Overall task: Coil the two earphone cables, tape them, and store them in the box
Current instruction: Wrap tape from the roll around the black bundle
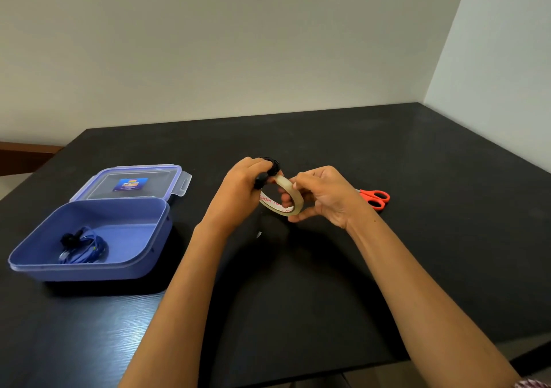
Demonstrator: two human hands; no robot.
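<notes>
Black earphone coil (269, 165): where is it, and who's got it?
>> It's in the left hand (241, 187), fingers curled round it. The bundle sticks out at the top of the fist, with an earbud showing at the thumb side.
And the tape?
>> Right hand (325, 196) is pinching the tape roll (290, 189) by its rim, up off the table (417, 238). Roll is on edge, its hole roughly toward the camera.
What does the next move turn on?
>> The roll is just right of the coil, its upper-left rim touching the fist. I'd say the strip has to come leftward off that rim onto the bundle. Can't see the free end of the tape.
How does it get cut?
>> Scissors (374, 199) lie just beyond the right hand, so that hand is nearer. Orange handles point right; the blades are hidden behind the hand.
Other cable?
>> Blue earphone coil (83, 249) is already in the box (89, 271), well to the left. Box is open, with the lid (179, 175) lying behind it. I'd call it about half done.
Any text?
>> Red print on the roll's inner core, partly covered, so I can't read it. The sticker (130, 184) on the lid is blue with a yellow band, too small to read.
</notes>
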